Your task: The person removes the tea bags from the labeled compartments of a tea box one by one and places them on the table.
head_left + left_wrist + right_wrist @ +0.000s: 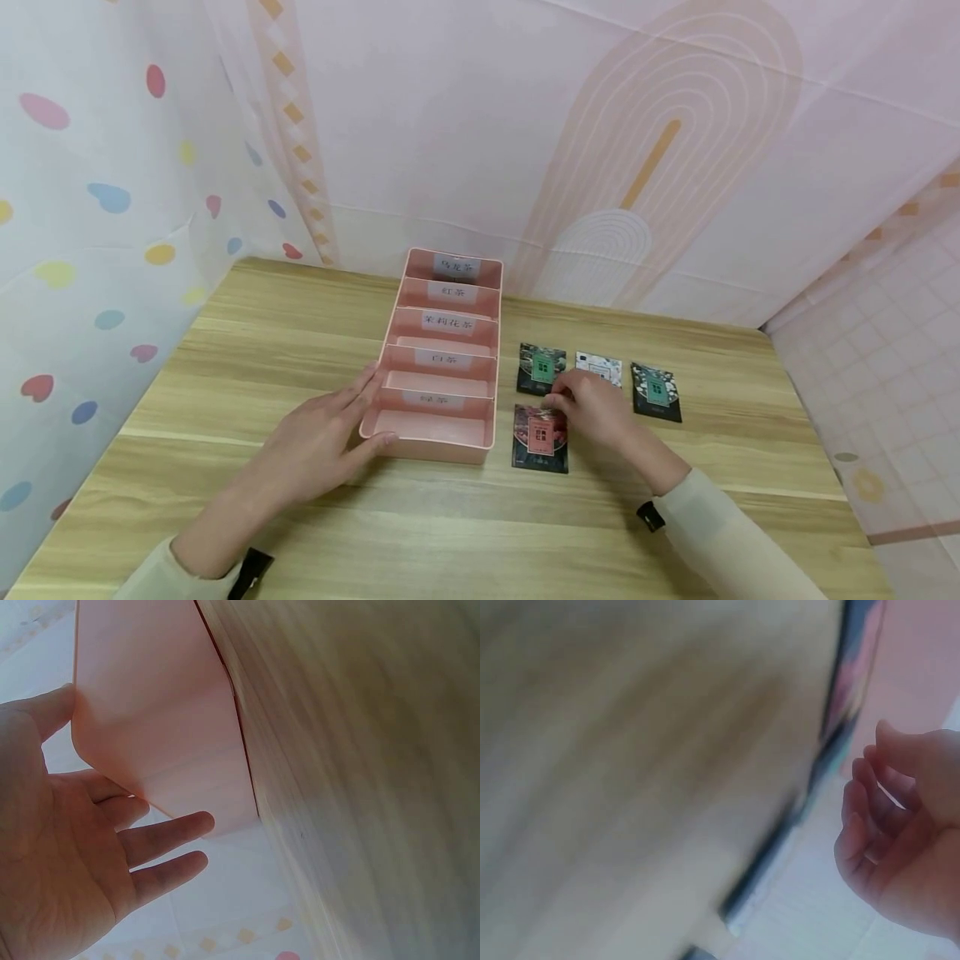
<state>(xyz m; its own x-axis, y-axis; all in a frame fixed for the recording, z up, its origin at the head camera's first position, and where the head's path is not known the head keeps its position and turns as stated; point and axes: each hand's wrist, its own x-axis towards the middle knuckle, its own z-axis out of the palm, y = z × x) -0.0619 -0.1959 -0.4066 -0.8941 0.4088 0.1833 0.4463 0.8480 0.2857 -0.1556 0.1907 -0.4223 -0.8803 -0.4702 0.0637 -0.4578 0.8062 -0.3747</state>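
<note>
A pink divided box (442,446) stands on the table, its several compartments labelled with white stickers. My left hand (311,442) rests on its near left corner, thumb at the front rim and loosely straight fingers along the left side (150,697). My right hand (600,408) hovers over the tea packets with its fingers loosely bent; nothing shows between them in the right wrist view (900,832). Closest to its fingertips are a black packet with a green label (538,367) and one with a red label (540,437). The hand partly covers a white-patterned packet (600,364).
Another dark packet with a green label (656,392) lies furthest right in the group. Patterned cloth (465,125) hangs behind the wooden table (450,533) and along both sides.
</note>
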